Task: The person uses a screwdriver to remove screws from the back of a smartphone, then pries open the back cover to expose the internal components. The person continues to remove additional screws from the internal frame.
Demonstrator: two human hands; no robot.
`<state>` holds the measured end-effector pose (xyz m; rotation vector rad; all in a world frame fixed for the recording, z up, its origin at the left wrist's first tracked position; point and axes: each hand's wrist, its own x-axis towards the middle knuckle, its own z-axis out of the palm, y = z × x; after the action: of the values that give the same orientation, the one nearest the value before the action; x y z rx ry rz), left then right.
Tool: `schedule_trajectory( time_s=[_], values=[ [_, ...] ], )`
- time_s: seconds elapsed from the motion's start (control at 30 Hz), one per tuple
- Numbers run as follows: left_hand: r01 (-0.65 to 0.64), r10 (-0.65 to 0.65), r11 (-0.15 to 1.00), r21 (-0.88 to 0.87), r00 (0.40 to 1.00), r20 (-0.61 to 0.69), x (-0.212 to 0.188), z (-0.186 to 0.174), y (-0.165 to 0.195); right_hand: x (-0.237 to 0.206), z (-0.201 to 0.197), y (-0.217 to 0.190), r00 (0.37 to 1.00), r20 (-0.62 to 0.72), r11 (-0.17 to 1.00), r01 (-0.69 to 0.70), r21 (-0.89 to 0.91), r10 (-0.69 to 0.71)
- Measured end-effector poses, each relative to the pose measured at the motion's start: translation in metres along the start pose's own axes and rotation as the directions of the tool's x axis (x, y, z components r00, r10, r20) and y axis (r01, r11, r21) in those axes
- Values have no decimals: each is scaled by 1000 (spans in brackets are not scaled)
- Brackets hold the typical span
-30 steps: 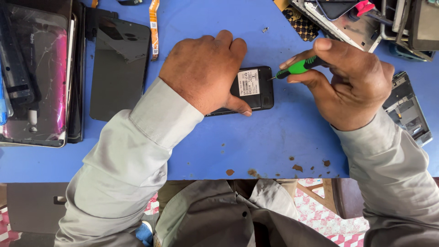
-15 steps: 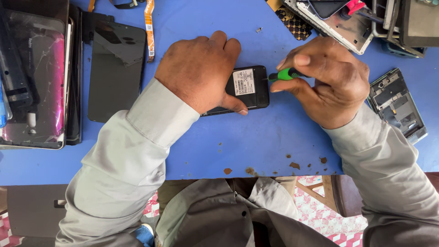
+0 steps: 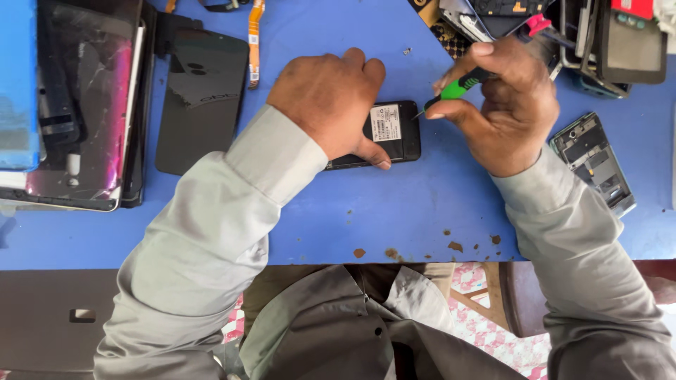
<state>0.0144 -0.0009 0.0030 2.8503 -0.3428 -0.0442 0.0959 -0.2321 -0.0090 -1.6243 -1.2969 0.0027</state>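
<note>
A small black phone [image 3: 394,134] with a white sticker on its back lies on the blue table [image 3: 394,211]. My left hand [image 3: 331,102] lies flat over most of it and presses it down, thumb along its near edge. In my right hand [image 3: 507,109] I pinch a green-handled screwdriver [image 3: 461,87], whose thin tip points at the phone's right end, just beside the upper corner.
A black phone back cover [image 3: 201,98] and a stack of cracked screens [image 3: 70,105] lie at the left. An orange flex cable [image 3: 255,39] lies at the top. Opened phone frames [image 3: 595,162] and parts crowd the upper right. Brown chips dot the table's near edge [image 3: 422,250].
My right hand has lifted and drawn back a little to the right, so the screwdriver tip now stands just off the phone's right end. My left hand stays pressed on the phone.
</note>
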Motion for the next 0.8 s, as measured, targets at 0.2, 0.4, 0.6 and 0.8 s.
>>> schedule_trajectory(
  time_s=[0.2,0.4,0.6,0.8],
  values=[
    [44,-43,999,-13,995,89,5,-6,4,9,-18,-16,978,169,985,-140,103,121],
    [40,-37,998,-38,997,65,5,-4,4,28,-12,-15,987,149,987,79,-140,-58],
    [37,-36,999,-36,999,20,1,-4,5,29,-22,-15,974,225,992,57,-113,-30],
    [39,-38,998,-42,999,14,-4,-4,7,15,-13,-12,990,129,995,67,-75,-57]
  ],
)
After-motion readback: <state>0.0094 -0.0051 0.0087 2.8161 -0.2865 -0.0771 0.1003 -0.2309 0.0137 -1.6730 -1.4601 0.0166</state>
